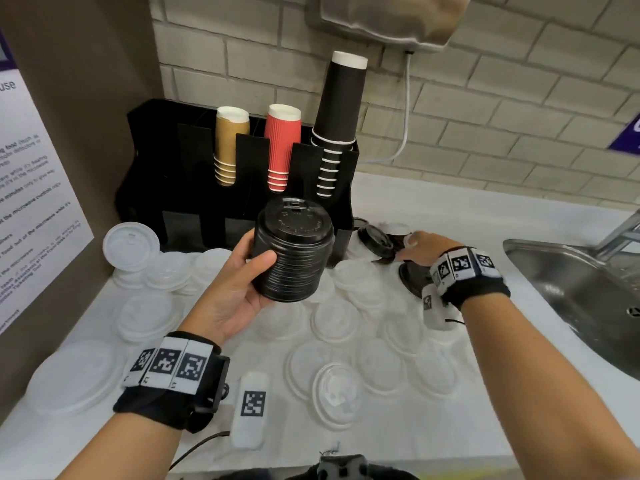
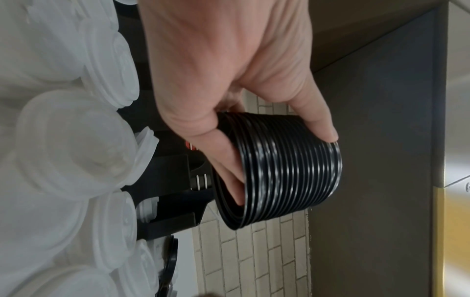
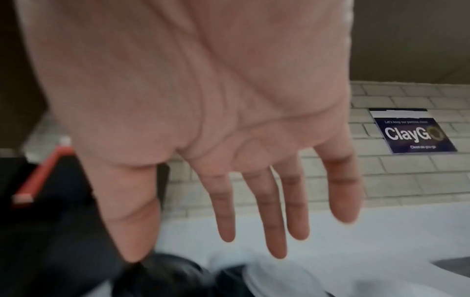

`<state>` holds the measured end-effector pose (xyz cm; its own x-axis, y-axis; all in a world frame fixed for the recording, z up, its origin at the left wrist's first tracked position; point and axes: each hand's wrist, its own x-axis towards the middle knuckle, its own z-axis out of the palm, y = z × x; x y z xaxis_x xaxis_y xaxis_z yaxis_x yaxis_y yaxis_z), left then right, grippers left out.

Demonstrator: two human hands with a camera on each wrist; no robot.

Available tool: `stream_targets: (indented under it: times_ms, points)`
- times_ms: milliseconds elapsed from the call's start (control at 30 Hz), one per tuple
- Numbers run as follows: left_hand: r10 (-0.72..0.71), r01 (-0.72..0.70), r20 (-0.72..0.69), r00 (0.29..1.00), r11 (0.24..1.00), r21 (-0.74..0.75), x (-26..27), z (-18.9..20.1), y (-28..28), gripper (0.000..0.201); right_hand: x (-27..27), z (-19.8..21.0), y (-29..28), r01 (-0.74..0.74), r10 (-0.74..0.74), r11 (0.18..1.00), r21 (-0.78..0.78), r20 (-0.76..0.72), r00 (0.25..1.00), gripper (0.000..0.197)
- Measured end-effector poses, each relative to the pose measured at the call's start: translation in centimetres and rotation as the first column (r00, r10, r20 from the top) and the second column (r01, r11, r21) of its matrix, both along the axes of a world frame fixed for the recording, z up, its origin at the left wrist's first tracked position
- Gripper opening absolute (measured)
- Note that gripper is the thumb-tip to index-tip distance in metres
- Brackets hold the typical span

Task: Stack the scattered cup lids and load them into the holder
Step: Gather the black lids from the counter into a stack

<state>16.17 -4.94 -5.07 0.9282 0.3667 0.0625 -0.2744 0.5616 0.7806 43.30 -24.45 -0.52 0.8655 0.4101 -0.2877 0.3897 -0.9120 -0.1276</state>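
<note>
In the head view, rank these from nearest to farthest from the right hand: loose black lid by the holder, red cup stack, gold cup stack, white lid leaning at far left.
1. Loose black lid: just left of the right hand.
2. Red cup stack: in the holder, middle slot.
3. Gold cup stack: one slot further left.
4. White lid: far left, leaning by the wall.

A dark blue sign on the brick wall reads "ClayGo", with "Clean as you go" beneath. The white notice at left shows "microwave"; the rest is illegible.
</note>
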Motion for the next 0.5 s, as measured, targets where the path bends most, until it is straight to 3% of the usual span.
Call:
stream_targets:
  times_ms: [100,300,433,500]
  points:
    - [0.011,-0.011,0.001,1.0,1.0,0.014,0.1,0.0,0.2,0.096,2.8,-2.5,-1.2,-0.005,0.008,0.991,-0.135,0.021,1.0,0.068]
    - [0.026,-0.026,0.005,1.0,0.999,0.022,0.6,0.1,0.3,0.093,3.9,-4.4,-1.1,0.054,-0.065,0.983,-0.177,-0.057,0.996,0.07]
    - [0.046,-0.046,-0.008,0.999,0.999,0.018,1.2,0.1,0.4,0.06,3.9,-4.9,-0.6,0.016,-0.024,0.986,-0.167,-0.045,0.999,0.066]
    - [0.05,-0.05,-0.01,0.999,0.998,0.026,1.4,0.2,0.5,0.054,3.8,-4.4,-0.5,0.006,-0.011,0.992,-0.124,-0.043,0.999,0.063]
